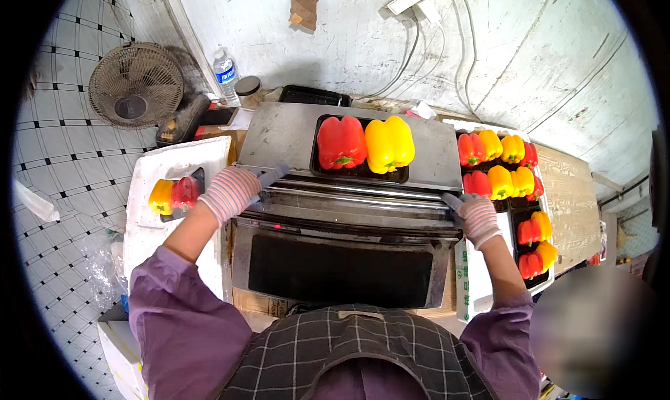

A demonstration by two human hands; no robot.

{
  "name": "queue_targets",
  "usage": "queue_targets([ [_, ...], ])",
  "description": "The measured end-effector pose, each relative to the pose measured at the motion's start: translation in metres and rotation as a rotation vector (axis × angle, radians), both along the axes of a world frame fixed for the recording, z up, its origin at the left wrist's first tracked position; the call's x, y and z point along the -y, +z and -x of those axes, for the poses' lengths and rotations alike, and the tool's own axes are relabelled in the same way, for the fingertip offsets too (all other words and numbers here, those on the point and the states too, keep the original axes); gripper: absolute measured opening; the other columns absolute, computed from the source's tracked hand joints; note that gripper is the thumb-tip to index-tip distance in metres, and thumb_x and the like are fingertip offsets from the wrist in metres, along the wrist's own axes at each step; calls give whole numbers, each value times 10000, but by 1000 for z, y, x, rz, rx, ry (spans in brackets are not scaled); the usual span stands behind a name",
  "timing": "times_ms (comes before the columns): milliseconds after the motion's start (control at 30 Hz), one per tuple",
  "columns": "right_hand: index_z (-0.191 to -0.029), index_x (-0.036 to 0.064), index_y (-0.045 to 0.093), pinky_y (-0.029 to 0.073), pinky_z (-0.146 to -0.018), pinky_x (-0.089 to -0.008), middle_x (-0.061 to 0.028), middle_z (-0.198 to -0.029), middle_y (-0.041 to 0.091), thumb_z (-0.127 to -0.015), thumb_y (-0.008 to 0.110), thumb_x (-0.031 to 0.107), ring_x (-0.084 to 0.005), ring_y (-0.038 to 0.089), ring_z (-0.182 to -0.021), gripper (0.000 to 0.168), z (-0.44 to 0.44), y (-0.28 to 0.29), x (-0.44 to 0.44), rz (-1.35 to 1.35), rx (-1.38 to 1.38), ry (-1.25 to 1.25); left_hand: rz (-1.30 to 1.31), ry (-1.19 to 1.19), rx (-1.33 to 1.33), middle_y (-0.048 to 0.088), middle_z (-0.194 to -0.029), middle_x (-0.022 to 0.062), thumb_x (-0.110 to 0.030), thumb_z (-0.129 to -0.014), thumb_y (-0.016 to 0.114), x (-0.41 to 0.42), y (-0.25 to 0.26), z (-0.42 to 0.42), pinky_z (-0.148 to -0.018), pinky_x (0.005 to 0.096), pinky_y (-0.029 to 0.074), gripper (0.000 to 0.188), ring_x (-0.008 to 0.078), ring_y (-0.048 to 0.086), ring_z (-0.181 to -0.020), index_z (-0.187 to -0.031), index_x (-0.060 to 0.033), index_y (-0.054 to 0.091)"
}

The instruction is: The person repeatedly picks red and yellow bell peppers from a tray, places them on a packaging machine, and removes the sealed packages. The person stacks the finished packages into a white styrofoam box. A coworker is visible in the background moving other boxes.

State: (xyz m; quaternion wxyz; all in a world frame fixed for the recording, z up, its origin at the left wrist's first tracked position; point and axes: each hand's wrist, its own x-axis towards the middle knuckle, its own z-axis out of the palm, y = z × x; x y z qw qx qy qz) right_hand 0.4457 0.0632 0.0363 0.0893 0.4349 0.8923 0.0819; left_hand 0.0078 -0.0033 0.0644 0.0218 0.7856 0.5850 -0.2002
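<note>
A metal film-wrapping machine (246, 138) stands before me, with a dark plate (340, 269) on its near part. My left hand (233, 191), in a striped glove with grey fingers, is at the left end of its rollers (356, 193). My right hand (475, 216), gloved alike, is at their right end. Whether either hand grips film there, I cannot tell. On the machine's top, beyond the rollers, a black tray (315, 164) holds a red bell pepper (342, 142) and a yellow bell pepper (390, 143) side by side.
At left, a white foam box (144, 175) bears a tray with a yellow and a red pepper. Several trayed peppers lie in a foam box (549, 264) at right, beside a wooden board (568, 206). A fan (136, 86), water bottle (226, 75) and jar (249, 91) stand behind.
</note>
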Motion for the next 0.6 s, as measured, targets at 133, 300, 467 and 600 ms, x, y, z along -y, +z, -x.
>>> queue_targets([
  [133,-1080,232,556,433,-566,-360,-72,-650,588,-755,508,136,-256,582,-640,342,16,-28,-1,-120,-66,75,-206,-78,68,576,-696,123,-137,-812,439,5,-41,-6,-538,397,461,426,292,585,-617,-1226,-231,415],
  [300,-892,22,572,424,-406,-259,-38,-539,508,-761,608,170,-138,500,-449,201,9,-19,15,761,-1735,-373,-634,43,679,596,-751,97,-93,-803,493,22,-46,3,-617,362,471,202,263,587,-691,-991,-94,569],
  [467,-839,78,513,453,-569,-247,20,-615,461,-830,556,192,-93,456,-513,123,37,91,-22,1089,-2483,-197,-565,264,1981,427,-549,-1,-214,-869,472,-24,64,-32,-421,220,343,226,89,394,-454,-982,-33,547],
  [600,-975,24,510,345,-961,-426,-50,-872,527,-870,474,151,-205,503,-802,169,91,125,-82,655,-2361,464,-655,83,2386,558,-874,111,-195,-865,471,-92,98,-42,-756,308,491,332,218,575,-762,-1117,21,466],
])
